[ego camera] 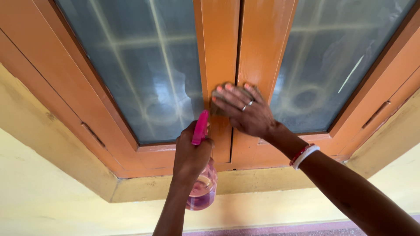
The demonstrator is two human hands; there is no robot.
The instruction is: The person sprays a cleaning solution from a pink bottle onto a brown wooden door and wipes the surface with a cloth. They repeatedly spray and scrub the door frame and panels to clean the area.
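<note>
1. Your left hand (pixel 191 154) is wrapped tight around a spray bottle (pixel 202 185).
2. The spray bottle is see-through with pink water inside, and its pink top (pixel 200 127) sticks up above your fingers.
3. You hold the bottle up in front of the bottom edge of the window frame (pixel 221 52), near the middle.
4. Your right hand (pixel 243 109) is spread flat, fingers wide, pressing a small cloth (pixel 217 105) on the orange wood.
5. The cloth sits on the middle post, where the two window halves meet, low down near the bottom edge.
6. Most of the cloth is hidden under your hand.
7. There is a ring (pixel 247 105) on one finger and red and white bangles (pixel 304 155) on your right wrist.
8. Cloudy glass (pixel 144 65) fills both sides of the frame.
</note>
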